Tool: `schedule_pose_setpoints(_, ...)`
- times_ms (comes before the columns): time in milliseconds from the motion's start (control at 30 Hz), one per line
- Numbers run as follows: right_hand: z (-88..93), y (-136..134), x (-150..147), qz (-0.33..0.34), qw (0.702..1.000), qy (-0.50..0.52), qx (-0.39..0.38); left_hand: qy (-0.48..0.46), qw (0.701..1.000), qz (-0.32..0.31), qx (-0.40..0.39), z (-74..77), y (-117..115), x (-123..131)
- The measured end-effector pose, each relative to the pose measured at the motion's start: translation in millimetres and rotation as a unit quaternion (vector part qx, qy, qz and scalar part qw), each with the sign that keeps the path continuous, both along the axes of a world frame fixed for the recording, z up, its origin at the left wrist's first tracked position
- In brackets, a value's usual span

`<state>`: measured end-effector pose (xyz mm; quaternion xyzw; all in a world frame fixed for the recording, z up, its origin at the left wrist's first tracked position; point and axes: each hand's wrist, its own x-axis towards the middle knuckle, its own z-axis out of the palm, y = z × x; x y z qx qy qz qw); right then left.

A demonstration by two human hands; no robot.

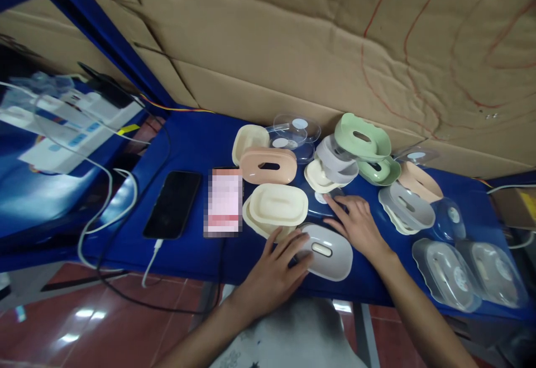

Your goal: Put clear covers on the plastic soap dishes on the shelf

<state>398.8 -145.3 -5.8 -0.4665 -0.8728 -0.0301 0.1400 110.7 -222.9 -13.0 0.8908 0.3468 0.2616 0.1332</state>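
Note:
My left hand [281, 267] lies over the left edge of a pale grey oval soap dish [337, 264], fingers apart and touching its rim. A cream piece fills the slot in this dish. My right hand [358, 225] is just above it, fingers stretched toward a clear plastic lid [313, 206] with a round white sticker. The index fingertip is at the sticker; whether it presses on the lid I cannot tell. Beyond my left fingers, a cream oval tray [278, 204] rests on another cream piece.
A peach slotted dish [257, 173], green slotted dishes [374, 144] and several clear lids lie toward the cardboard wall [268, 49]. Lidded dishes [450, 276] lie at right. Left are a black phone [171, 203] on a cable, a blurred-out screen [223, 203] and a power strip [79, 139].

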Motion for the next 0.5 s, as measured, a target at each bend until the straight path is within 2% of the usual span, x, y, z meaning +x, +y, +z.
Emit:
schedule_pose_setpoints(100, -0.3, -20, 21, -0.021, 0.999, 0.034, -0.019, -0.018, 1.000, -0.001, 0.005, 0.0, -1, -1)
schedule_pose_setpoints(267, 8.9, -64, 46, -0.083, 0.979, 0.151, -0.107, -0.050, 0.999, 0.001, -0.004, 0.7, 1, -3)
schedule_pose_setpoints(367, 14.3, -92, 41, -0.100, 0.968, 0.185, -0.136, -0.049, 0.999, 0.001, -0.007, 1.4, 3, -3)
schedule_pose_setpoints(500, 13.8, -121, 12, -0.059, 0.975, 0.169, -0.132, -0.047, 0.999, 0.001, -0.015, 4.7, 5, -6)
